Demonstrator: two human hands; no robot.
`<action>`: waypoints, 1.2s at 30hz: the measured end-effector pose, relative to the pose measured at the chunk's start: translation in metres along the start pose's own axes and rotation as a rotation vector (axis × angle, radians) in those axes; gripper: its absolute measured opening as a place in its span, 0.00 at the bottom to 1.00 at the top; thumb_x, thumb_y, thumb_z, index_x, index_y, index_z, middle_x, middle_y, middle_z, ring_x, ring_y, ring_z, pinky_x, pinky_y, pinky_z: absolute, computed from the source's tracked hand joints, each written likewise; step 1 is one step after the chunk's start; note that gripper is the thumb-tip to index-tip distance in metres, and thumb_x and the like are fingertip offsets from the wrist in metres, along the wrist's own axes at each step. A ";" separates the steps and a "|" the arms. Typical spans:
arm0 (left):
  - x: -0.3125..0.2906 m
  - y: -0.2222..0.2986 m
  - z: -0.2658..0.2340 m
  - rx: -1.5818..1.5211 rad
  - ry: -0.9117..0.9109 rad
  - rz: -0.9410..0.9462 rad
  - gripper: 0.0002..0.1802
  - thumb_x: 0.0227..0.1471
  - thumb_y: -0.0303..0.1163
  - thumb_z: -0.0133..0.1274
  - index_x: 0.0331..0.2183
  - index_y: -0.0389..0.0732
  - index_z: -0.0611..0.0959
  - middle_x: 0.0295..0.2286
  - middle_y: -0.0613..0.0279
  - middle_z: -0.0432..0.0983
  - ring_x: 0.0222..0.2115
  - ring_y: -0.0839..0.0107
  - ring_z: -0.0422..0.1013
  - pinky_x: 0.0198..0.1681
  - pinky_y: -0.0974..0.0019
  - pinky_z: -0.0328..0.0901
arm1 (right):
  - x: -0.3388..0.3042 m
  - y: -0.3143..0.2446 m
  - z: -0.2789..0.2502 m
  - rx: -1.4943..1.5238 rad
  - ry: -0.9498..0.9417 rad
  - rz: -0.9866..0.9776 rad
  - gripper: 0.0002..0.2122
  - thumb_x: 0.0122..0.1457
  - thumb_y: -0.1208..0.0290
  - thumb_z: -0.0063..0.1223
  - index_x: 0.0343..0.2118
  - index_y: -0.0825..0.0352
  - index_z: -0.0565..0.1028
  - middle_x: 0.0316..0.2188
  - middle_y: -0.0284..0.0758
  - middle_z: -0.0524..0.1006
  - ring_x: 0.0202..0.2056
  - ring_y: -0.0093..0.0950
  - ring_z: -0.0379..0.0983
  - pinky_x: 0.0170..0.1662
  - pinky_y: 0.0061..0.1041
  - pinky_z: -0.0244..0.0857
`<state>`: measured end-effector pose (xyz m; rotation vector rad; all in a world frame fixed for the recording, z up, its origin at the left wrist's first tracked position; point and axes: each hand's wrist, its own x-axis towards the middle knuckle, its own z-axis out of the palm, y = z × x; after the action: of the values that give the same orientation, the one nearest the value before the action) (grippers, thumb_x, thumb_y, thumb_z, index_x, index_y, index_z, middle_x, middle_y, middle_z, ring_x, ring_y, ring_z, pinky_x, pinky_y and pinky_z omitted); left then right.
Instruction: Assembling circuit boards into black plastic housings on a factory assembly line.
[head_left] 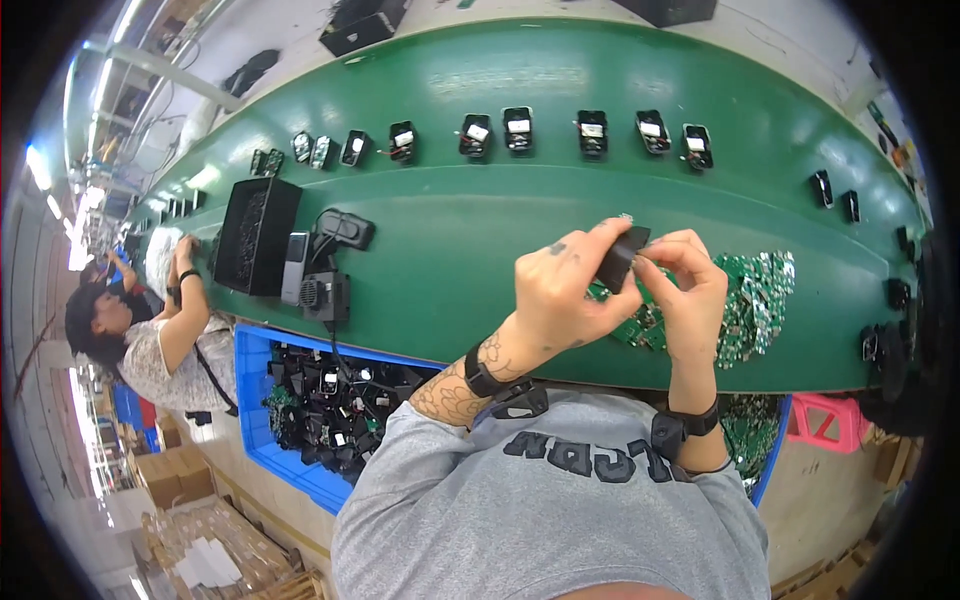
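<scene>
Grip the black piece [622, 258], a little right of the frame's centre, firmly in the closed left hand [562, 285]. Work its edge gently with the right hand [690, 295], narrowed to a fingertip pinch; cannot tell whether holding anything. Avoid brushing the boards [762, 300] heaped at centre right.

Lighting: bright, indoor. Source: ceiling tubes [38, 167] far left of the fingers [684, 262], blown out to white. Glare: pale sheen on the green bench [450, 215], beyond the fingers and far to their left. Dark tones: black piece [622, 258] between the fingers, little surface detail. Distortion: fisheye; bench's far edge bowed into an arc beyond the fingers; black surround at all corners. Focus: background far left of the fingers, soft.
</scene>
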<state>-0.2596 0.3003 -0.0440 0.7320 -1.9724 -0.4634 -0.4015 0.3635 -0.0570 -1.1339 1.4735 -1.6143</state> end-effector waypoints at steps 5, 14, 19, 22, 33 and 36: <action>0.015 -0.003 -0.012 0.012 0.104 0.113 0.25 0.32 0.25 0.59 0.40 0.37 0.81 0.24 0.59 0.78 0.20 0.69 0.74 0.24 0.70 0.69 | 0.004 -0.007 0.013 0.193 -0.011 -0.028 0.06 0.49 0.86 0.57 0.31 0.72 0.80 0.31 0.32 0.74 0.40 0.25 0.70 0.46 0.22 0.62; 0.044 -0.040 -0.029 -0.054 0.033 -0.069 0.25 0.41 0.24 0.59 0.45 0.37 0.76 0.30 0.52 0.78 0.27 0.64 0.77 0.30 0.66 0.72 | 0.033 -0.041 0.038 -0.611 -0.188 -0.423 0.22 0.50 0.79 0.54 0.51 0.67 0.73 0.36 0.40 0.72 0.47 0.42 0.66 0.53 0.37 0.60; 0.101 -0.116 -0.064 0.213 -0.038 -0.459 0.24 0.47 0.28 0.58 0.45 0.38 0.67 0.31 0.48 0.75 0.29 0.52 0.74 0.35 0.57 0.70 | 0.060 -0.015 0.009 -0.739 -0.800 -0.210 0.16 0.53 0.73 0.54 0.46 0.66 0.76 0.38 0.41 0.75 0.42 0.37 0.70 0.47 0.31 0.63; 0.129 -0.212 -0.098 0.560 -0.215 -0.192 0.21 0.49 0.28 0.56 0.46 0.37 0.71 0.34 0.44 0.73 0.37 0.47 0.71 0.41 0.52 0.68 | 0.060 -0.014 0.006 -0.412 -0.773 0.066 0.14 0.52 0.73 0.56 0.42 0.68 0.78 0.36 0.40 0.77 0.42 0.38 0.71 0.48 0.33 0.64; 0.202 -0.303 -0.126 0.416 -0.706 -0.305 0.13 0.44 0.21 0.50 0.32 0.38 0.85 0.32 0.54 0.81 0.34 0.57 0.77 0.41 0.62 0.71 | 0.064 0.027 0.013 -0.816 -0.606 -0.101 0.18 0.41 0.72 0.66 0.39 0.68 0.78 0.34 0.37 0.74 0.40 0.37 0.68 0.45 0.32 0.65; 0.192 -0.315 -0.120 0.447 -0.723 -0.375 0.13 0.44 0.22 0.49 0.32 0.38 0.85 0.33 0.52 0.81 0.34 0.58 0.77 0.41 0.63 0.71 | 0.060 0.033 0.017 -0.822 -0.585 -0.120 0.17 0.40 0.73 0.66 0.36 0.68 0.78 0.33 0.36 0.73 0.40 0.37 0.67 0.44 0.32 0.65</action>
<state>-0.1300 -0.0652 -0.0474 1.3731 -2.6677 -0.5674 -0.4125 0.2976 -0.0804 -1.9566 1.6887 -0.5887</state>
